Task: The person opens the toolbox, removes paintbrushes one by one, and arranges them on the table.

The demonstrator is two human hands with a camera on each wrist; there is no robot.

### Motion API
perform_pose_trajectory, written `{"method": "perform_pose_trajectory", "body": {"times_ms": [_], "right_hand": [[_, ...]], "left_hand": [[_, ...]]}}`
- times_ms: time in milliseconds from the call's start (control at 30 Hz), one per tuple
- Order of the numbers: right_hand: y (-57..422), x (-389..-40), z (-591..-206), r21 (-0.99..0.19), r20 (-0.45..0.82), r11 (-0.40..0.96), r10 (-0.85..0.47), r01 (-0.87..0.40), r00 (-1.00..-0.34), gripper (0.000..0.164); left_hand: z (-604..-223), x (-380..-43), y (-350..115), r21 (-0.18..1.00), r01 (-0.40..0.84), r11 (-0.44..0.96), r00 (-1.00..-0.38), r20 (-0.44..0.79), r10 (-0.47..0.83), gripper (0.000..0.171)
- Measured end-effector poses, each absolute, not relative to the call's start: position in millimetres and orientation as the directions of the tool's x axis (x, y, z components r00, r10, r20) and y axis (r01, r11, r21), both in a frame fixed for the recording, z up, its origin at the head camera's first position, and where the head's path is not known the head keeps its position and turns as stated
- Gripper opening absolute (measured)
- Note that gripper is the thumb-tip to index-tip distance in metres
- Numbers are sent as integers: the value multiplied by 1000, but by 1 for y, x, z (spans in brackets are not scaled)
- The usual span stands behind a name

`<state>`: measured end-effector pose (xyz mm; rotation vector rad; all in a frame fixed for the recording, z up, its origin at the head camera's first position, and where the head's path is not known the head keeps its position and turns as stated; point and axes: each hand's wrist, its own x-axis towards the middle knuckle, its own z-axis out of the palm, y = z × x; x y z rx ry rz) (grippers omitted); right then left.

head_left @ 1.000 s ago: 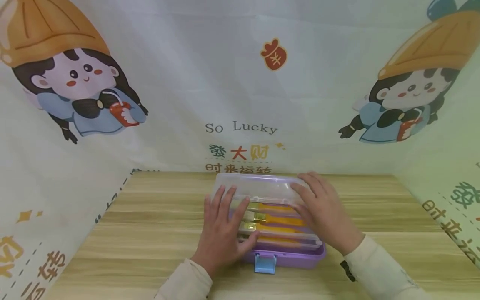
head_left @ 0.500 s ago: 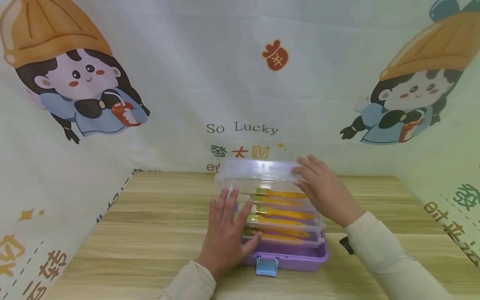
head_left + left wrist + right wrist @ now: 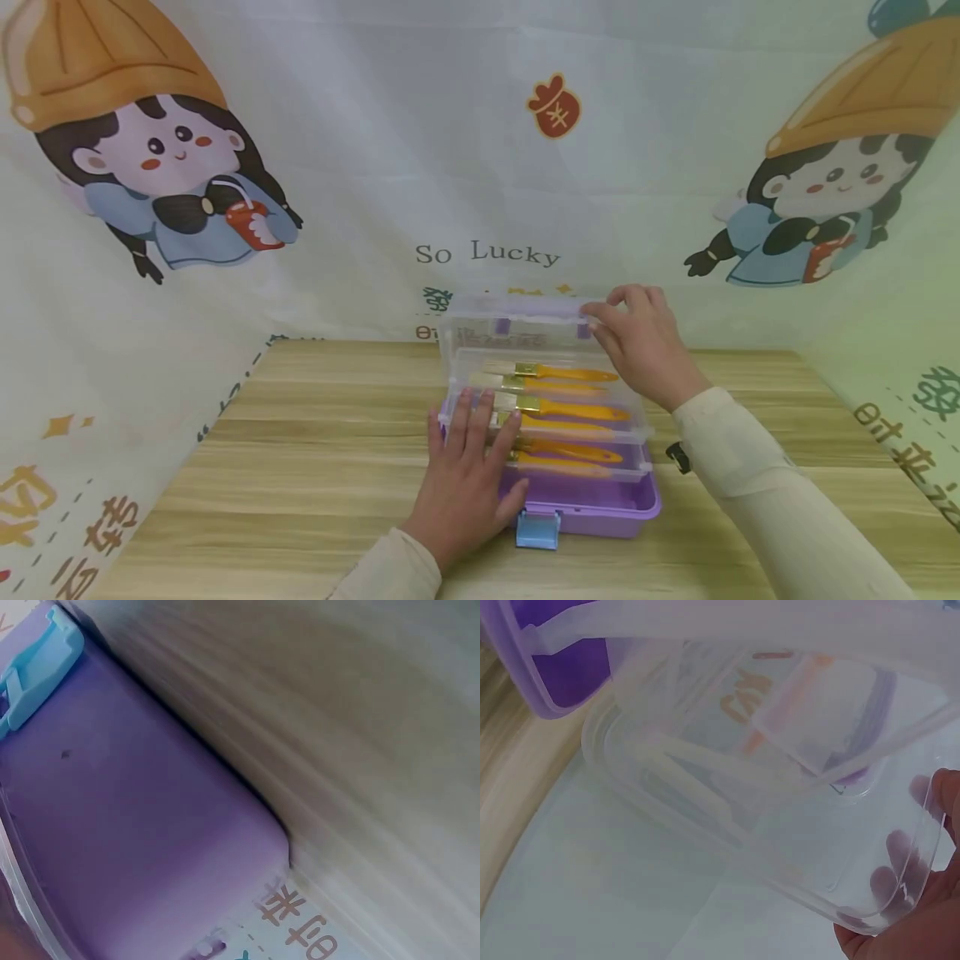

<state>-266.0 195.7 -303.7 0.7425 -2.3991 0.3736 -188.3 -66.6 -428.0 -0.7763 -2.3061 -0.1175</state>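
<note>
A purple plastic box [image 3: 600, 523] with a pale blue front latch [image 3: 537, 531] stands on the table. Its clear lid [image 3: 463, 335] is raised and tilted back, and a clear tray [image 3: 633, 468] sits at an angle above the base. In the tray lie several flat paintbrushes [image 3: 573, 409] with orange handles. My right hand [image 3: 647, 346] pinches the lid's top right edge; the right wrist view shows fingertips [image 3: 900, 847] through the clear plastic. Spread and nearly straight, the fingers of my left hand [image 3: 467, 487] rest over the box's left side, covering some brush heads.
The wooden table [image 3: 300, 467] ends at a printed cloth backdrop [image 3: 360, 208] right behind the lid. Cloth also hangs along both sides. A small black object [image 3: 678, 457] shows beside the right sleeve.
My right hand has moved up, lifting the lid's edge higher and tipping it back. The tray has swung up and more brushes show. My left hand stays at the box's left side.
</note>
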Motion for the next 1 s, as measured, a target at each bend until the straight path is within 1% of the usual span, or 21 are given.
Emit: {"method": "perform_pose_trajectory", "body": {"times_ms": [100,300,500,700,900,1000], "right_hand": [[195,-270,-303,-91,593,819,-412,-566,-692,25],[193,-284,-300,-93,511,834,-429,-544,-745,34],[192,-302,-300,-151,388,840,-435,-522,-812,47],[191,-323,-301,-250,233,841,-428,-479,-873,56],[190,-342,-304,-286,131,850,-423,-442,-897,63],[195,-346,-305,-315,99,848,-418,-427,-903,65]], "left_hand": [[-429,-187,-65,-125,557,821,-583,645,494,78],[-425,-185,-60,-122,541,832,-607,629,486,88],[-422,-180,-56,-148,521,841,-643,581,500,90],[-424,-178,-56,-147,509,848,-662,563,495,87],[-425,-177,-53,-145,487,861,-719,493,490,85],[-425,-177,-52,-146,478,866,-733,476,485,84]]}}
